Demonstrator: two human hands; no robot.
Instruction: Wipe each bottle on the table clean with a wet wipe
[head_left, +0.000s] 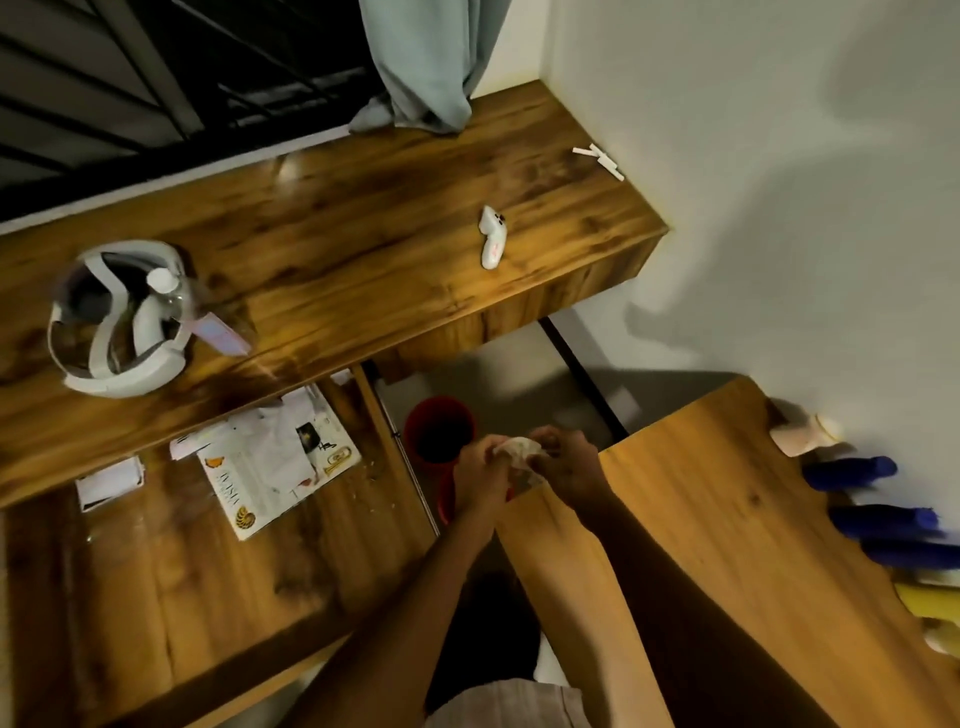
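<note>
Currently both my hands pinch crumpled white wet wipe (521, 451) over round red bin (439, 428): left hand (480, 475), right hand (566, 467), fingers curled on it. Blue and yellow plastic bottles (878, 519) lie along light wooden table (701, 545) edge by wall, well apart. Judgement: if dropping wipe, centre over bin before letting go.

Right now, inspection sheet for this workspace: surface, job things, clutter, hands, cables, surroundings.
Surface: light wooden table at right; darker wooden desk behind, with a lower shelf.
Job's things: crumpled wipe held between both hands; blue bottles, blurred, lying along the table's wall edge, count unclear.
Clutter: white headset, clear bottle and white controller on the desk; papers on the shelf.
Hands: left hand and right hand both pinch the wipe above a red bin.
Cables: nothing seen.
Surroundings: white wall, grey curtain, dark window bars.
</note>
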